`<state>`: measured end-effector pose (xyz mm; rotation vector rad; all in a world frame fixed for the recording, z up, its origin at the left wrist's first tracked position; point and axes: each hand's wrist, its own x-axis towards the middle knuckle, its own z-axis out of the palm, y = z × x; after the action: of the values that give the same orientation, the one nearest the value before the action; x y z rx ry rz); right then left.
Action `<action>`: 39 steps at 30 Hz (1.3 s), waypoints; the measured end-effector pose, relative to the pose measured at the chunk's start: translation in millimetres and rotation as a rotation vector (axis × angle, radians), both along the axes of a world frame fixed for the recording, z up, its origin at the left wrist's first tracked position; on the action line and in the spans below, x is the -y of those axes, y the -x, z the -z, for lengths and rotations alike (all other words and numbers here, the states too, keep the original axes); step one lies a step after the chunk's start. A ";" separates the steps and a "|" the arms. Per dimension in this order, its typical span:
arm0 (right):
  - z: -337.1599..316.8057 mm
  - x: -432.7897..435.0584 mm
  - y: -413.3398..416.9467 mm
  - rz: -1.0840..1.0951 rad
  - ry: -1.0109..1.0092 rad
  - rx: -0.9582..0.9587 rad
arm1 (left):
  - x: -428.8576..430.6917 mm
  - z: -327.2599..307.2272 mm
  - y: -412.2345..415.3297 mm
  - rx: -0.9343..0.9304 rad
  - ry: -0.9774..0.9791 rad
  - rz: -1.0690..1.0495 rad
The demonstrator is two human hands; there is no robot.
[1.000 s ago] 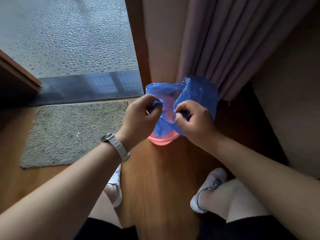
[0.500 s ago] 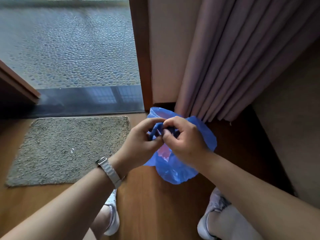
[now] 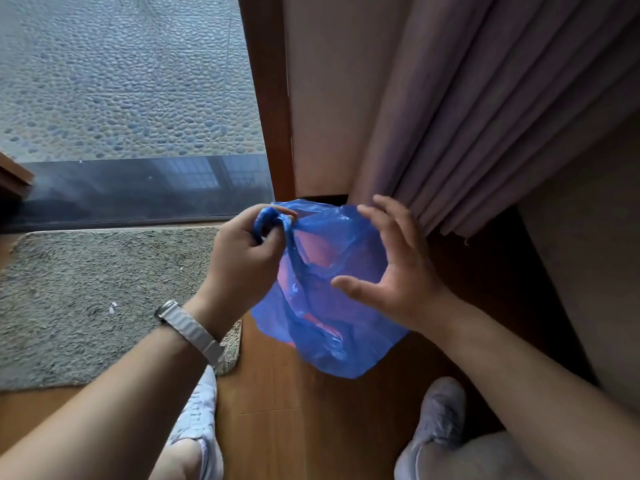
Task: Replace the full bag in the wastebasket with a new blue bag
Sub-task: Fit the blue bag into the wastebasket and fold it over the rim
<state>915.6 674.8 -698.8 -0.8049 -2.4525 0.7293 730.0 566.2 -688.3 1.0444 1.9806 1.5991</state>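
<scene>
The person's left hand point(image 3: 242, 258) is clenched around a twisted loop of blue plastic. The loop curls over the index finger and is pinched under the thumb. This loop is the gathered top of the blue bag point(image 3: 332, 327). From the grip, a tight strand of plastic runs down and to the right into the body of the bag.

The bag hangs below and to the right of the left hand, between the two hands, and bulges out toward the viewer. Pink shows through the thin blue plastic; what the pink thing is cannot be told. The bottom of the bag is seen over the wooden floor point(image 3: 277, 431), and whether it touches anything below cannot be told.

The right hand point(image 3: 398, 275) is released, with its fingers spread and lightly curved and the palm turned toward the right side of the bag. The thumb reaches across in front of the plastic. Whether this hand touches the bag is not clear; it grasps nothing.

A metal watch point(image 3: 190, 330) sits on the left wrist. Two light shoes point(image 3: 197, 410) stand on the floor below the arms. A grey-brown mat point(image 3: 104, 299) lies to the left, just beside the bag. Behind the bag are a wooden door frame point(image 3: 266, 98) and a pleated mauve curtain point(image 3: 485, 116). Pebbled ground point(image 3: 121, 81) shows through the glass at upper left.
</scene>
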 end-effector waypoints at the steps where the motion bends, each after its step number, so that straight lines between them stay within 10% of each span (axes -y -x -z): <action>1: 5.7 -6.6 -5.1 0.048 0.014 0.068 | 1.5 2.8 4.1 -0.010 0.006 -0.015; 20: 153.8 6.6 34.0 -0.272 0.043 0.759 | 55.1 58.5 58.9 -0.387 0.578 -0.020; 39: 194.3 17.6 81.0 -0.417 0.406 0.702 | 54.3 67.2 64.2 -0.381 0.682 0.004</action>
<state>834.6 657.1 -893.1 -0.7926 -3.2162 1.3069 665.8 511.9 -755.5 1.0979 2.4902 0.6326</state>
